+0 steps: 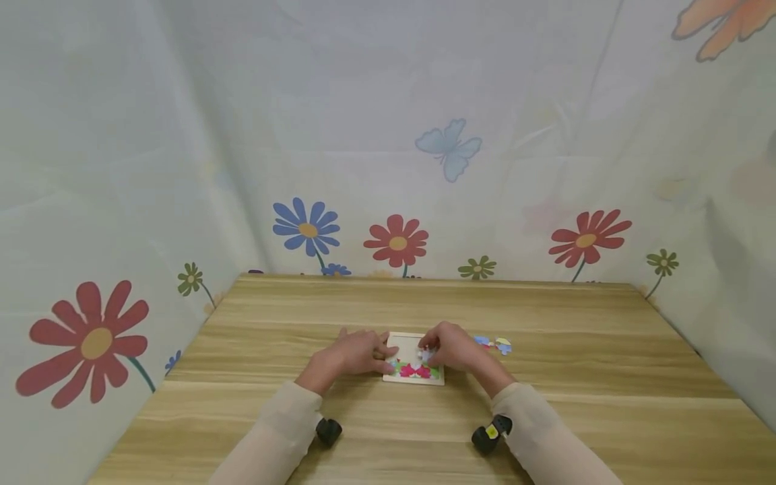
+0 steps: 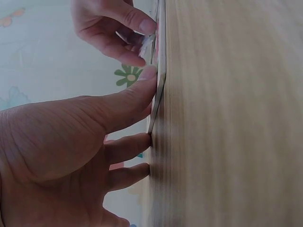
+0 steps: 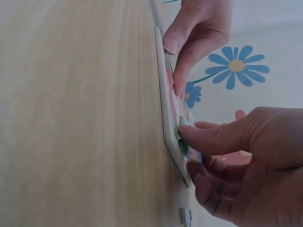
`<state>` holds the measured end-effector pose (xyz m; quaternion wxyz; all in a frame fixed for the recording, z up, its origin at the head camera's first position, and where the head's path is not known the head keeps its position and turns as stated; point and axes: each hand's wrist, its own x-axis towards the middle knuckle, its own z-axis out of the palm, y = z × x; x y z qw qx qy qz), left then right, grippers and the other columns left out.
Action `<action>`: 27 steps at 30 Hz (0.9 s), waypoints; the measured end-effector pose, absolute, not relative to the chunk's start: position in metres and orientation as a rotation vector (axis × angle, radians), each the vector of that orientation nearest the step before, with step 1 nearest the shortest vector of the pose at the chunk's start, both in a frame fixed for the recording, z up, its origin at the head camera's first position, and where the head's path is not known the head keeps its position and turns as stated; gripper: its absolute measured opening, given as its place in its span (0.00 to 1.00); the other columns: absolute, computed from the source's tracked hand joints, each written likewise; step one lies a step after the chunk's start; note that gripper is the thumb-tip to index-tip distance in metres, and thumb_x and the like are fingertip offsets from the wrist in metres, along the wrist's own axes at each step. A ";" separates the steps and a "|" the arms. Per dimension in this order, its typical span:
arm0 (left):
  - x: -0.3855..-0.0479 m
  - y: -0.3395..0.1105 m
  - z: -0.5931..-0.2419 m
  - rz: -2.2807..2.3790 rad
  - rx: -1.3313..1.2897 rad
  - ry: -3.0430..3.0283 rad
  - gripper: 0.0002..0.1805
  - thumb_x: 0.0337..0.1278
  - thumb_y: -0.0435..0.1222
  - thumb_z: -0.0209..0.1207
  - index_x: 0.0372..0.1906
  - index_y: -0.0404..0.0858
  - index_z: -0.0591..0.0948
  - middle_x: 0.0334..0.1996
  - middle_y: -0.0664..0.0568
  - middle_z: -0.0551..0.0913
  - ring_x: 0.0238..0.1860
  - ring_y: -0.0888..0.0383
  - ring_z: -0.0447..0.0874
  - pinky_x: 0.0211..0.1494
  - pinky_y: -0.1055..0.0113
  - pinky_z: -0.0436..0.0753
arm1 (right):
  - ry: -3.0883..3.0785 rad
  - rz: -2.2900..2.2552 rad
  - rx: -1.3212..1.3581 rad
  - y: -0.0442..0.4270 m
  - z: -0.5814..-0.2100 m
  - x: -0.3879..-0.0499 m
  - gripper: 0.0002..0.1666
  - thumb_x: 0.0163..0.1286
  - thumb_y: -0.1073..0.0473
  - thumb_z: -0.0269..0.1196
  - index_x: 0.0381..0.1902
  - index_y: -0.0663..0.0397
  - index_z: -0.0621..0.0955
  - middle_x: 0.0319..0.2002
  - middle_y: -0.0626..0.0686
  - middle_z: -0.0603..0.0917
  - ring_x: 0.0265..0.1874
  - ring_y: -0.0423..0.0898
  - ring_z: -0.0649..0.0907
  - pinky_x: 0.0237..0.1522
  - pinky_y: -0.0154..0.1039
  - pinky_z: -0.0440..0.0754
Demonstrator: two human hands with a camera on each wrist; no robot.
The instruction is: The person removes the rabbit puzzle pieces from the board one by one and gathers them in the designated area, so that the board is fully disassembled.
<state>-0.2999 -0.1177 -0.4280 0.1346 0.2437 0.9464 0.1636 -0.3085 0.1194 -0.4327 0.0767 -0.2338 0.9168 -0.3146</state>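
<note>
The shallow puzzle tray (image 1: 413,382) lies flat on the counter (image 1: 394,431), and the work looks partly done. Along the tray's near side runs a fitted strip (image 1: 418,371) of pieces with pink flowers and green; the tray's pale base (image 1: 405,345) is bare over much of the far part. How many pieces sit in that strip is hard to tell, as both hands cover some of it.

At the tray's right side, the right hand (image 1: 456,347) pinches a puzzle piece (image 1: 426,353) between thumb and fingers, just above the base. That piece seems not yet seated (the right wrist view shows it tilted up from the tray). At the tray's left edge, the left hand (image 1: 359,351) grasps nothing: its thumb and forefinger are spread and touch the tray, probably to steady it, while its other fingers are loosely extended.

To the right of the tray, beyond the right hand, lie loose pieces (image 1: 504,347) in blue and yellow. By my judgement, the held piece and these are what is left, though more may be hidden.
</note>
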 end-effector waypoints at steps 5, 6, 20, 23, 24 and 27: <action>-0.299 -0.118 -0.429 0.481 0.698 2.739 0.28 0.60 0.53 0.65 0.65 0.52 0.79 0.74 0.49 0.65 0.74 0.43 0.60 0.69 0.26 0.45 | 2.721 -0.971 -0.701 0.120 -0.432 -0.308 0.14 0.55 0.73 0.73 0.40 0.58 0.89 0.32 0.48 0.82 0.33 0.45 0.77 0.35 0.39 0.78; -0.299 -0.118 -0.429 0.484 0.697 2.739 0.28 0.60 0.53 0.65 0.65 0.52 0.79 0.74 0.49 0.65 0.74 0.43 0.60 0.69 0.27 0.45 | 2.719 -0.982 -0.702 0.120 -0.432 -0.308 0.14 0.55 0.73 0.73 0.39 0.58 0.89 0.31 0.49 0.82 0.33 0.45 0.77 0.34 0.39 0.77; -0.301 -0.118 -0.430 0.495 0.719 2.735 0.29 0.59 0.52 0.66 0.65 0.50 0.79 0.73 0.48 0.66 0.74 0.43 0.60 0.68 0.26 0.45 | 2.649 -1.065 -0.688 0.134 -0.431 -0.313 0.13 0.61 0.69 0.71 0.44 0.52 0.89 0.38 0.47 0.85 0.39 0.45 0.78 0.43 0.44 0.78; -0.301 -0.118 -0.430 0.504 0.717 2.737 0.29 0.58 0.52 0.66 0.65 0.50 0.79 0.73 0.48 0.66 0.74 0.43 0.60 0.69 0.26 0.44 | 2.630 -1.080 -0.692 0.139 -0.427 -0.313 0.14 0.64 0.68 0.69 0.47 0.51 0.89 0.41 0.47 0.86 0.42 0.46 0.79 0.47 0.46 0.78; -0.301 -0.118 -0.430 0.506 0.716 2.737 0.29 0.58 0.52 0.66 0.65 0.50 0.79 0.73 0.49 0.66 0.74 0.43 0.60 0.69 0.26 0.44 | 2.624 -1.087 -0.700 0.142 -0.425 -0.313 0.14 0.64 0.68 0.68 0.47 0.52 0.89 0.42 0.47 0.86 0.42 0.47 0.79 0.48 0.47 0.79; -0.301 -0.118 -0.430 0.513 0.714 2.732 0.29 0.58 0.52 0.67 0.64 0.50 0.79 0.73 0.49 0.66 0.74 0.43 0.60 0.69 0.26 0.44 | 2.611 -1.106 -0.710 0.155 -0.421 -0.313 0.15 0.66 0.69 0.66 0.49 0.54 0.88 0.45 0.49 0.86 0.44 0.48 0.80 0.49 0.48 0.79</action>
